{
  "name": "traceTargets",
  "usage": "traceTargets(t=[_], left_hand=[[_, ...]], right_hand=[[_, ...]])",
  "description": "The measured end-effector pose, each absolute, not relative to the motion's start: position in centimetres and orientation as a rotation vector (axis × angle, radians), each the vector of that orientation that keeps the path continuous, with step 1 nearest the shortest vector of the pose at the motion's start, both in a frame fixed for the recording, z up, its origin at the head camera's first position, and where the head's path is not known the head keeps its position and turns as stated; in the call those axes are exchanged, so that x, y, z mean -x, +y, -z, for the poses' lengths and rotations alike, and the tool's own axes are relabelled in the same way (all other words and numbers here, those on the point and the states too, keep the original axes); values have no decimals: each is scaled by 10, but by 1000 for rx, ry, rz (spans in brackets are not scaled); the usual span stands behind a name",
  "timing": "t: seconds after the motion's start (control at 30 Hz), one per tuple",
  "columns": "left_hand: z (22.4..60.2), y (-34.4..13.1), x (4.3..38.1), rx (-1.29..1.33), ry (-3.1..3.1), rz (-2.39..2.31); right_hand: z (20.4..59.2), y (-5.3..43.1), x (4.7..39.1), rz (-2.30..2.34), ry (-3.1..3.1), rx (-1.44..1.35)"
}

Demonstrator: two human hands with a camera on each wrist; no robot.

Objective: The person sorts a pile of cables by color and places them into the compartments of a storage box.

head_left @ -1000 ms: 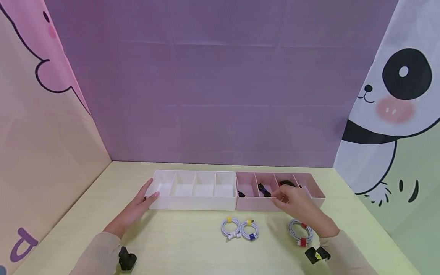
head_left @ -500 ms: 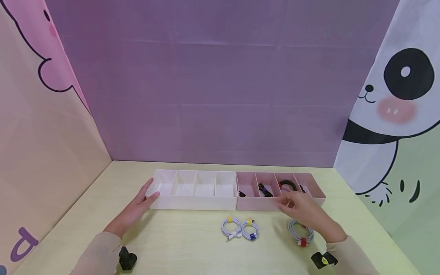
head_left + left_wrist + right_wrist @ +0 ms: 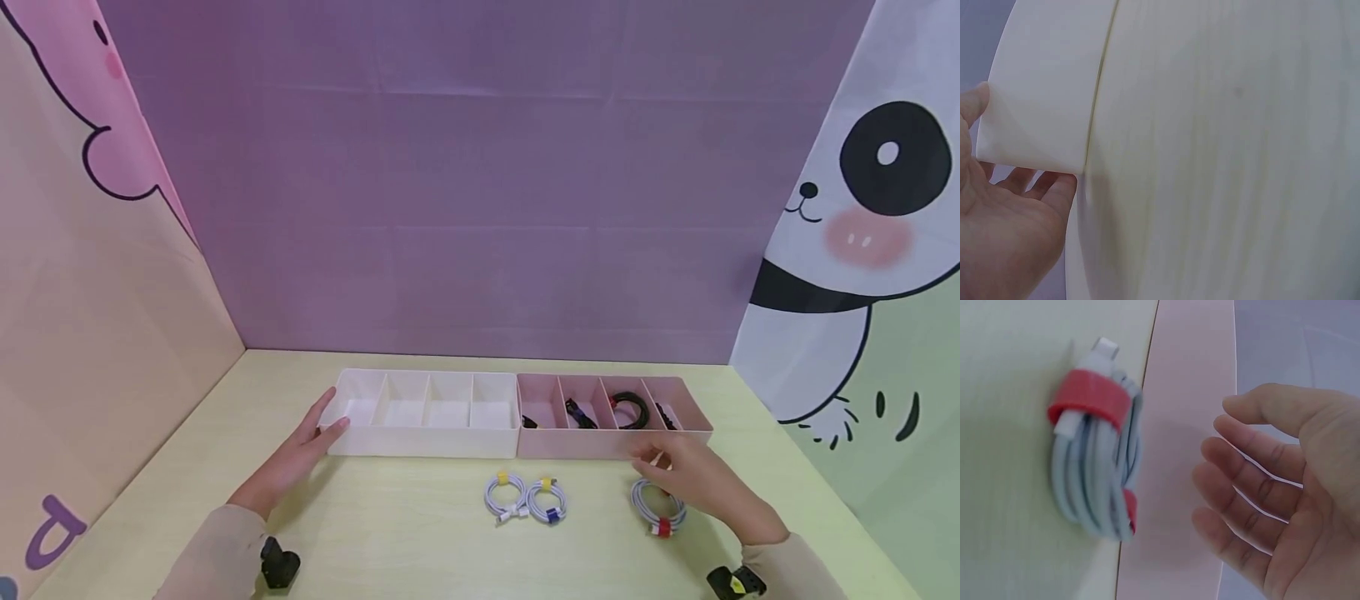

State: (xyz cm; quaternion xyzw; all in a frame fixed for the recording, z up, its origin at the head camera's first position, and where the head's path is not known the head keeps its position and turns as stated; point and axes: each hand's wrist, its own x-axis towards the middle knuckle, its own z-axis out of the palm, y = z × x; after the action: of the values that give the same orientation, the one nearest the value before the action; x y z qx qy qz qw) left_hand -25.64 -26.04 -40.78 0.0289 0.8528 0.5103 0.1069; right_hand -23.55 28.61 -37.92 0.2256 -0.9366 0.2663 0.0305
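At the end of the white divided box [image 3: 422, 442], my left hand [image 3: 300, 446] rests against the side wall. Its thumb lies at the top edge, while the other fingers [image 3: 1054, 190] touch the end wall. My right hand [image 3: 686, 471] hovers just in front of the pink divided box [image 3: 577, 444], fingers loosely bent and holding nothing. Under it on the table lies a coiled grey-white cable [image 3: 1094, 469] with red straps, partly covered by the hand in the head view. The right wrist view shows a gap between this cable and the fingertips.
Two smaller coiled white cables, one [image 3: 505, 497] beside the other [image 3: 546, 502], lie with yellow, white and blue straps. The pink box holds a black coiled cable [image 3: 632, 408], a black strapped cable [image 3: 579, 414] and other dark items. A purple backdrop [image 3: 480, 208] stands behind.
My right hand has drawn back from the pink box, moving right and toward me over the red-strapped cable. The black coil in the box is now uncovered. My left hand stays put.
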Motion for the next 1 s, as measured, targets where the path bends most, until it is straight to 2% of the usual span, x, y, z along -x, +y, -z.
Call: traceTargets(t=[1.0], left_hand=[[405,-258,252,-96,2509,-1527]], right_hand=[[396,320,217,-871,-2979,-541]])
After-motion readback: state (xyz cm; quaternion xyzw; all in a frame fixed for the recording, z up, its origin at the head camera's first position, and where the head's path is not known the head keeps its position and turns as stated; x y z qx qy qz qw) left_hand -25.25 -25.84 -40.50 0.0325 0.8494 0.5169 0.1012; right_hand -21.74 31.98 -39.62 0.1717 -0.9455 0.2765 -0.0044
